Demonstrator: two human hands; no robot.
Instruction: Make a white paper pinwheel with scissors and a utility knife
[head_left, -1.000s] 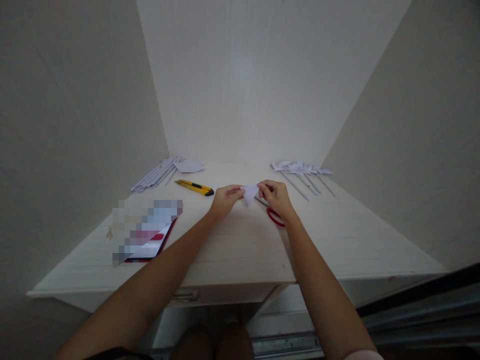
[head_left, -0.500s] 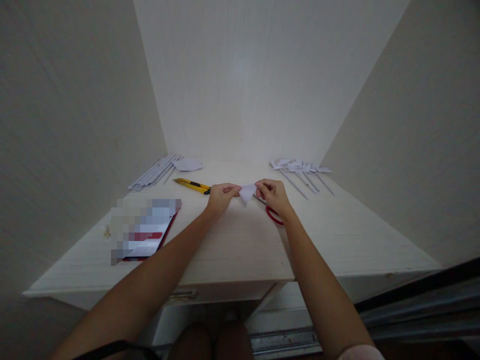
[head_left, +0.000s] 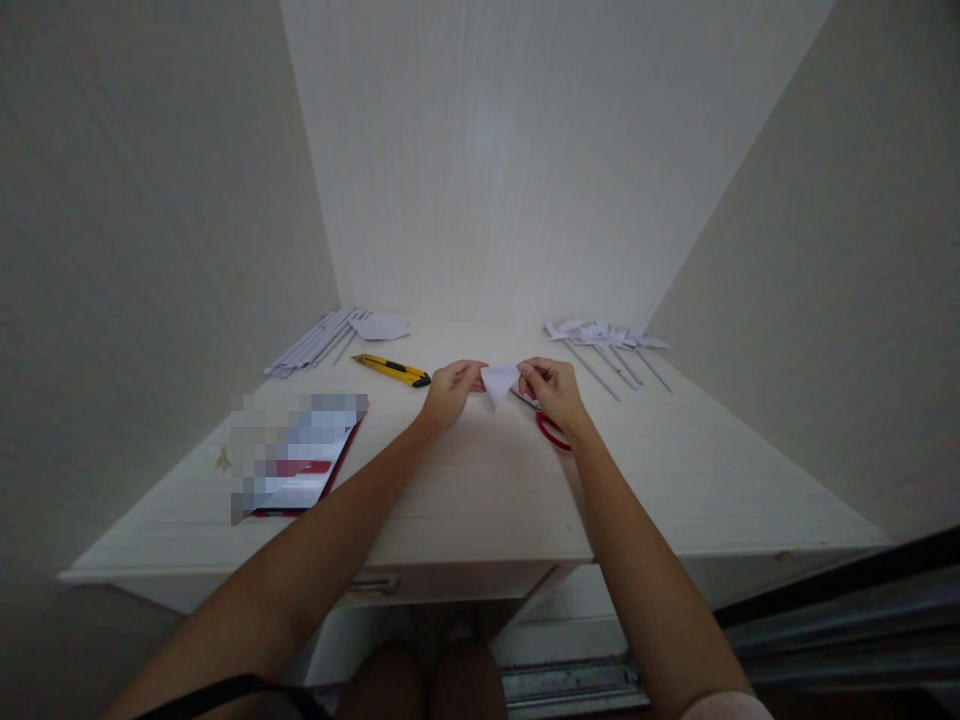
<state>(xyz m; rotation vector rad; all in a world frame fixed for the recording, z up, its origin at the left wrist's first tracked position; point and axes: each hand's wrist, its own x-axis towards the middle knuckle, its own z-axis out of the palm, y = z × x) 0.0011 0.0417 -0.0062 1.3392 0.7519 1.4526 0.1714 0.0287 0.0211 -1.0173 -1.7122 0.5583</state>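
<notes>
Pale, faintly streaked walls [head_left: 487, 200] close in on three sides of the whitish, wood-grained surface [head_left: 465, 510] I sit at, with a drawer under its front edge. Near the middle of it, between my two hands, is a small white paper triangle [head_left: 499, 386], one point directed down toward me. My left grip [head_left: 450, 393] is closed on its left corner, thumb and fingers pinched together; my right grip [head_left: 553, 388] pinches the right corner in the same way, so the top edge stretches between them. Just under my right hand lie red-handled metal scissors [head_left: 553, 433], partly hidden by it; whether I touch them, I cannot tell. Near my left hand lies a yellow-and-black utility knife [head_left: 392, 371], its tip directed away to the left. Farther back on the left sit a bundle of thin white paper rolls [head_left: 315, 343] and, against it, a flat many-sided piece of white paper [head_left: 381, 327]. At the back right, white folded-paper shapes on thin sticks [head_left: 600, 335] lie in a row. Beside my left forearm rests a flat, red-edged device [head_left: 300, 490], partly blurred out.
</notes>
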